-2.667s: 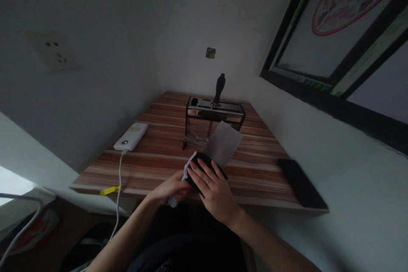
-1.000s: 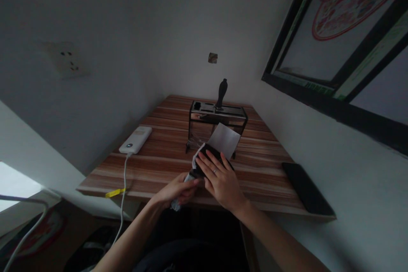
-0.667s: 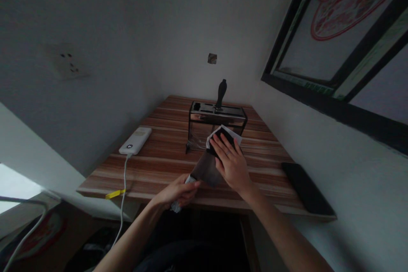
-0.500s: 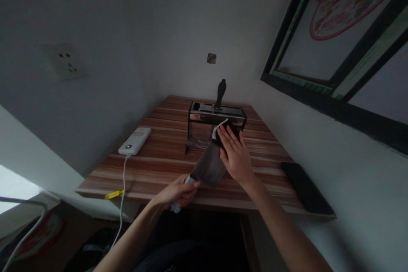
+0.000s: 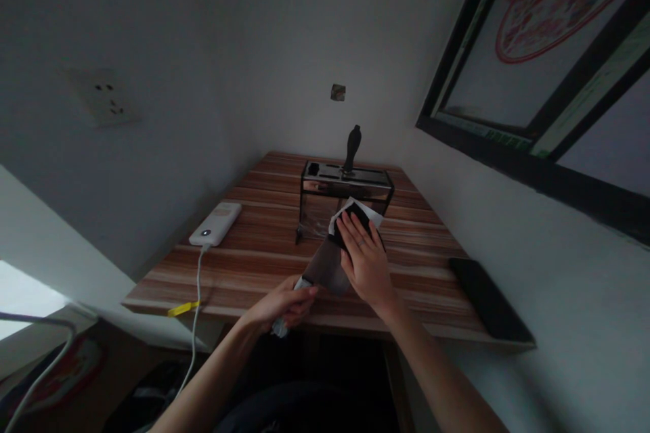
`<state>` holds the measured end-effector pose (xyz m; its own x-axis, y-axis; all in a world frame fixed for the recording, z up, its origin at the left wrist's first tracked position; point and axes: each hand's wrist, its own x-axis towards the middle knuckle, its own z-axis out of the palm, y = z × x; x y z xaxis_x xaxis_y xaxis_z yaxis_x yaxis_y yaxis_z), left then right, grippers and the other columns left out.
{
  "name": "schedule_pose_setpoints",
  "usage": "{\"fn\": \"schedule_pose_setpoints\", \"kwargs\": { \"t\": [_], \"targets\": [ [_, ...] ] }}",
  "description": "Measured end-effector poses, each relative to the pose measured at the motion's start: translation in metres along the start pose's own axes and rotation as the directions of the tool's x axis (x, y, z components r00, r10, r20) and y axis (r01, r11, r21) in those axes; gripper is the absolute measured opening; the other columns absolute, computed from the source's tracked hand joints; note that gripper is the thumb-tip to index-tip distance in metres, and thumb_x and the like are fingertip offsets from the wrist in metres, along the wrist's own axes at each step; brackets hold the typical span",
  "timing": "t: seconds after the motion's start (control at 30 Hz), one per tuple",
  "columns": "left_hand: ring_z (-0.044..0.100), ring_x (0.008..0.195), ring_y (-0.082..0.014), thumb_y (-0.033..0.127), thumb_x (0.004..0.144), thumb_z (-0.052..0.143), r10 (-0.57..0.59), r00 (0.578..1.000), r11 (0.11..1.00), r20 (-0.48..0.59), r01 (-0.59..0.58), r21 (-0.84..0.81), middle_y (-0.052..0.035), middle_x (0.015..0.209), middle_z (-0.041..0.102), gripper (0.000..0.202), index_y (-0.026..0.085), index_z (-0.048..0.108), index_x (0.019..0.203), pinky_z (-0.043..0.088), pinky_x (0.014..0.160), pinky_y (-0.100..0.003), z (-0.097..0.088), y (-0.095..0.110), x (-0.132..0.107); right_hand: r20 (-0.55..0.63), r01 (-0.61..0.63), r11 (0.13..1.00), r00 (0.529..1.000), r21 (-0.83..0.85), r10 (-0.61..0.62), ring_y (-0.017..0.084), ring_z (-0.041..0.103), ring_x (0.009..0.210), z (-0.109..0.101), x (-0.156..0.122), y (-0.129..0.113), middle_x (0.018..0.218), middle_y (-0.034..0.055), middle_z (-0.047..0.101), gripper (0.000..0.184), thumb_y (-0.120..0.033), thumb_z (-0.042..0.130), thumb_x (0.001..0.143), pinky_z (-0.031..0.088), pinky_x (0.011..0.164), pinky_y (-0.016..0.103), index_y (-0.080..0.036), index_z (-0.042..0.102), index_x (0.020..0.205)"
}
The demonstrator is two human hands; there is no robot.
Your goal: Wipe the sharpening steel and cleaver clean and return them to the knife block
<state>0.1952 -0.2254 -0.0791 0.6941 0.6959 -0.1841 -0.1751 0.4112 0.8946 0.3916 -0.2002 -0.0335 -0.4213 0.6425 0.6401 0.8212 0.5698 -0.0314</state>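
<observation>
My left hand is closed round the pale, plastic-wrapped handle of a cleaver, whose wide grey blade points up and to the right. Flattened over the upper blade is my right hand, its fingers pressing a black cloth with white edges against the metal. The cloth and hand hide the blade's far end. Just behind stands a metal-topped knife block with clear sides, and one black-handled tool sticks up from its slot.
On the wooden table, a white power bank lies at the left with a white cable plugged in. A yellow strip rests at the front left edge. A black phone lies at the right edge, near the wall.
My right hand and the cloth have slid down and left along the blade towards the handle. More of the cloth's white edge shows. My left hand keeps its grip on the cleaver.
</observation>
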Motion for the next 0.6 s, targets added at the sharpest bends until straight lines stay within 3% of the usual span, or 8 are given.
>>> {"fn": "schedule_pose_setpoints", "kwargs": {
  "t": [0.23, 0.33, 0.43, 0.6],
  "targets": [
    [0.022, 0.029, -0.0011, 0.044, 0.071, 0.064, 0.018, 0.998, 1.0, -0.066, -0.018, -0.002, 0.0125, 0.039, 0.028, 0.04, 0.019, 0.035, 0.061, 0.018, 0.028, -0.013, -0.004, -0.006, 0.003, 0.132, 0.083, 0.995, 0.987, 0.06, -0.09, 0.019, 0.018, 0.138, 0.007, -0.022, -0.03, 0.149, 0.0031, 0.025, 0.058, -0.014, 0.037, 0.086, 0.014, 0.114, 0.046, -0.016, 0.025, 0.143],
    [0.024, 0.029, -0.0012, 0.036, 0.067, 0.065, 0.025, 0.99, 1.0, -0.139, -0.026, -0.005, 0.0116, 0.037, 0.03, 0.037, 0.019, 0.035, 0.057, 0.019, 0.029, -0.013, -0.007, -0.011, 0.004, 0.18, 0.135, 0.983, 0.971, 0.128, -0.157, 0.018, 0.019, 0.138, 0.009, -0.03, -0.045, 0.148, 0.0018, 0.027, 0.059, -0.014, 0.038, 0.085, 0.014, 0.114, 0.044, -0.016, 0.026, 0.143],
    [0.026, 0.028, -0.0018, 0.027, 0.061, 0.063, 0.041, 0.98, 0.999, -0.197, -0.039, 0.01, 0.0109, 0.034, 0.031, 0.029, 0.018, 0.037, 0.054, 0.019, 0.029, -0.013, -0.007, -0.014, 0.004, 0.19, 0.149, 0.972, 0.964, 0.18, -0.183, 0.017, 0.021, 0.138, 0.009, -0.035, -0.056, 0.147, 0.0013, 0.031, 0.062, -0.012, 0.038, 0.083, 0.016, 0.114, 0.043, -0.016, 0.024, 0.143],
    [0.026, 0.028, -0.0025, 0.023, 0.06, 0.06, 0.047, 0.979, 0.999, -0.198, -0.042, 0.029, 0.011, 0.033, 0.033, 0.018, 0.017, 0.044, 0.059, 0.019, 0.03, -0.014, -0.008, -0.015, 0.003, 0.183, 0.171, 0.967, 0.961, 0.19, -0.206, 0.017, 0.02, 0.138, 0.009, -0.038, -0.058, 0.146, 0.0018, 0.032, 0.063, -0.011, 0.038, 0.082, 0.016, 0.114, 0.044, -0.015, 0.024, 0.143]
  ]
}}
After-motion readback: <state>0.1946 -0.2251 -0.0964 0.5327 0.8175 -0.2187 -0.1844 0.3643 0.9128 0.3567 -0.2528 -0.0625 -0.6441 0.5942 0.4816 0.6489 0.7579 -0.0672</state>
